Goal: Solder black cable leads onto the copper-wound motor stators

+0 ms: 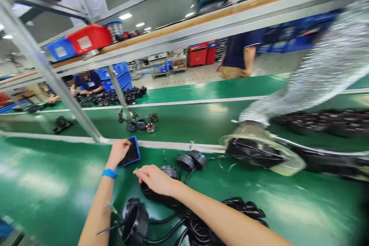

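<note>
My left hand, with a blue band on its wrist, is closed on a small dark tablet with a blue rim lying on the green bench. My right hand reaches leftward, fingers pinched on something I cannot make out, just in front of the tablet. It hovers over black round parts with cables. A bigger black round part lies under my forearms, beside a heap of black cables.
A silver flexible duct ends in a fan hood at the right. Small motor parts lie on the conveyor. One person sits at the far left, another stands behind. Red and blue bins sit overhead. A slanted metal post crosses left.
</note>
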Demonstrator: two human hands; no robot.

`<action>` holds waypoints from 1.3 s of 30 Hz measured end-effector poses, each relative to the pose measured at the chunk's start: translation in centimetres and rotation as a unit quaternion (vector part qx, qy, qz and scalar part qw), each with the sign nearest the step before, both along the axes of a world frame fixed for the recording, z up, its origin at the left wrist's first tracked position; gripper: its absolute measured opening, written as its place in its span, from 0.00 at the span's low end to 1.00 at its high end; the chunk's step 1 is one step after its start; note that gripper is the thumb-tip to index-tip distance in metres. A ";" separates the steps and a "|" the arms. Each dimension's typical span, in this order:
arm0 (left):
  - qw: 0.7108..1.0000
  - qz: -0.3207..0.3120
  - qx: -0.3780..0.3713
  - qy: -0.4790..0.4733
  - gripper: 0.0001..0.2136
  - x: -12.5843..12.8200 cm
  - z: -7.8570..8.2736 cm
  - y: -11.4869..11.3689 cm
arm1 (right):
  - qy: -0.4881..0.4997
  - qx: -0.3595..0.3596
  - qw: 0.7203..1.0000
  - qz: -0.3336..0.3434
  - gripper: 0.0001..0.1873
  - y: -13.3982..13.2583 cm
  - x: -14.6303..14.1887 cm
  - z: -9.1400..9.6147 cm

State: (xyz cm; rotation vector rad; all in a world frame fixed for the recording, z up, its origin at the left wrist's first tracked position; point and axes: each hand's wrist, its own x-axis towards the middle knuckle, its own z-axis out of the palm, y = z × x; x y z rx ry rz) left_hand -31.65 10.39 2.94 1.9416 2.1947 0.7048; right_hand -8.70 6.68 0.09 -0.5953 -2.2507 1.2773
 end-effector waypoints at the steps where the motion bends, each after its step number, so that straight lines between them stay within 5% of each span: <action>1: 1.000 0.012 -0.005 0.012 0.09 -0.3 -0.2 0.2 | 0.002 -0.003 1.000 -0.009 0.18 0.2 0.1 0.1; 8: 1.000 -0.005 -0.015 0.018 0.11 -1.5 -1.5 1.3 | 0.068 -0.081 0.987 -0.122 0.16 1.3 0.2 0.8; 13: 0.996 -0.012 -0.012 -0.090 0.06 0.3 0.2 0.6 | 0.118 -0.130 0.967 -0.184 0.12 2.8 0.7 0.7; 17: 0.944 -0.082 0.001 -0.321 0.12 2.5 1.9 -0.1 | 0.147 -0.116 0.966 -0.179 0.17 3.8 0.8 0.2; 21: 0.899 -0.153 -0.004 -0.409 0.17 4.3 2.7 -0.9 | 0.155 -0.098 0.967 -0.178 0.21 4.1 0.9 0.0; 30: 0.865 -0.173 -0.005 -0.472 0.18 5.1 3.0 -1.6 | 0.152 -0.075 0.961 -0.220 0.22 3.6 1.1 0.0; 39: 0.873 -0.173 -0.019 -0.455 0.21 5.7 3.7 -1.9 | 0.145 -0.073 0.959 -0.234 0.22 3.3 1.2 0.7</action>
